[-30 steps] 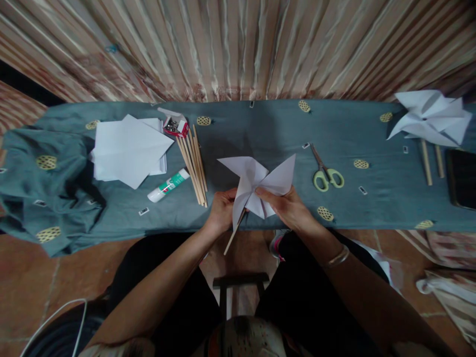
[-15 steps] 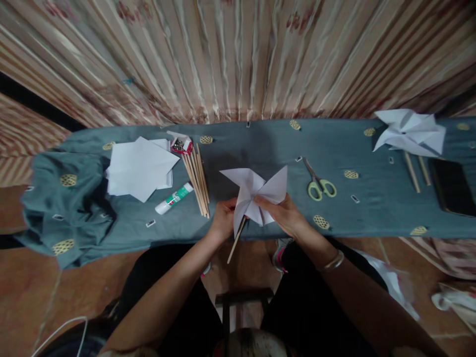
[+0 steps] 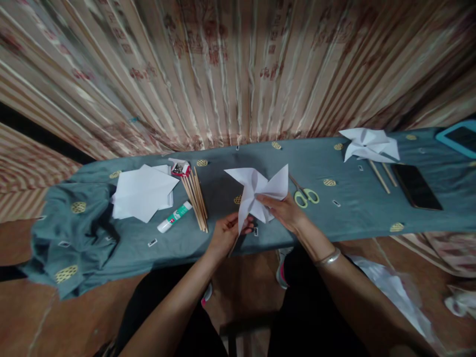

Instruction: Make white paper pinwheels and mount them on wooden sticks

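A white paper pinwheel is held up over the near part of the cloth-covered table. My right hand is closed on it, thumb pressed at its middle and the other fingers behind the paper. Below and left of the paper, my left hand is curled around the pinwheel's wooden stick. Only a bit of the stick shows beside that hand; the rest is hidden. Just right of the pinwheel lie scissors with light green handles.
On the left are stacked white paper squares, a glue stick, several wooden sticks and a small open box of metal pins. Finished pinwheels, a black phone and a blue-framed device lie right. A curtain hangs behind.
My left hand has moved down along the stick, away from the pinwheel's centre, and the stick is now mostly covered. My right thumb stays on the middle. The view has turned slightly right.
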{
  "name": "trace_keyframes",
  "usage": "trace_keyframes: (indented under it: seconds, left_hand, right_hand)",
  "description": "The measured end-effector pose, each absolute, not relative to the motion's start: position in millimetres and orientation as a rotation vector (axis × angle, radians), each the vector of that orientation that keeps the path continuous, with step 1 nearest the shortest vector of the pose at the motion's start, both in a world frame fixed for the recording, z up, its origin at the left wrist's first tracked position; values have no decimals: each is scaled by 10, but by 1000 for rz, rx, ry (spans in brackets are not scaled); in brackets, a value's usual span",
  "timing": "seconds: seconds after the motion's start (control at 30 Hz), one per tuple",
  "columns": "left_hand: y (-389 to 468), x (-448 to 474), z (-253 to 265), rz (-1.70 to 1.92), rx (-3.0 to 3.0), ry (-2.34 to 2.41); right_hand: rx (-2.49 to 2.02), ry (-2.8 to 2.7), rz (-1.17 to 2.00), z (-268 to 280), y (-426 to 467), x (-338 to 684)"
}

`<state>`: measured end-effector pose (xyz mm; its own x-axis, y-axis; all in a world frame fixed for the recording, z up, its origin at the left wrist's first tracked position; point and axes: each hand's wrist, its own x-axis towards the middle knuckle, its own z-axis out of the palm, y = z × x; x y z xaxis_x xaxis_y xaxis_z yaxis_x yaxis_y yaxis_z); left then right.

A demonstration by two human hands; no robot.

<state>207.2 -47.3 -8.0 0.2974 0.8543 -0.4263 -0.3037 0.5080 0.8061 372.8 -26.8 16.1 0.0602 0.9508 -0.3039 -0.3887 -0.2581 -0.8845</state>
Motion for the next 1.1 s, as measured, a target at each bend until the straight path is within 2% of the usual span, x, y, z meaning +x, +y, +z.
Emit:
trace_keyframes:
  seconds: [0.37,0.7,0.93,1.03,1.1]
  left_hand:
    - [-444,1838,-109,801,1346,1100]
    - [-358,1794,14,822,1281,1115]
    - [-287,1806,123,880,1278,1120]
    - [-266,1827,198,917,1240,1146]
    - [-252,1840,237,955,1217,1153]
  right_hand:
    - [-1145,-831,1381,326,-303,3824]
    - [-997,-1158,1178,519,-303,4109]
    - [-1118,-1030,1057,337,-274,4142]
    - [-1278,-1041,1117,200,-274,4024]
    - [-1300,-1250,1307,128,-316,3889]
